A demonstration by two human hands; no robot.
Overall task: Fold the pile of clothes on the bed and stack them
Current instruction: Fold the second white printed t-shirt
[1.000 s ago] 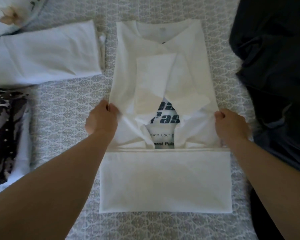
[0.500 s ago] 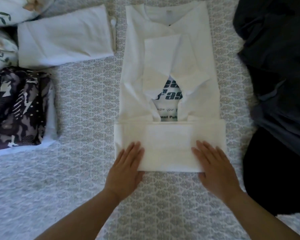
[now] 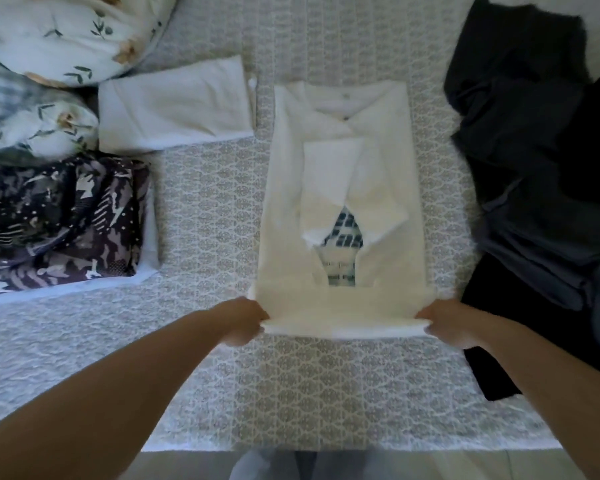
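Note:
A white T-shirt (image 3: pixel 343 174) lies face up in the middle of the bed, its sides and sleeves folded inward so only a patch of blue print shows. Its bottom part is folded up into a thick band near me. My left hand (image 3: pixel 245 320) grips the left end of that band and my right hand (image 3: pixel 445 323) grips the right end, lifting the edge slightly. A folded white garment (image 3: pixel 174 105) lies at the upper left. A folded dark patterned garment (image 3: pixel 59 220) sits on something white at the left.
A heap of unfolded dark clothes (image 3: pixel 541 168) fills the right side of the bed. Two floral pillows (image 3: pixel 66 32) lie at the top left. The grey patterned bedspread (image 3: pixel 291 393) runs to the bed's near edge, and below it I see my feet.
My hands first held the shirt's sides, then pressed flat on the folded-up bottom band. Now both grip the ends of that band and raise it.

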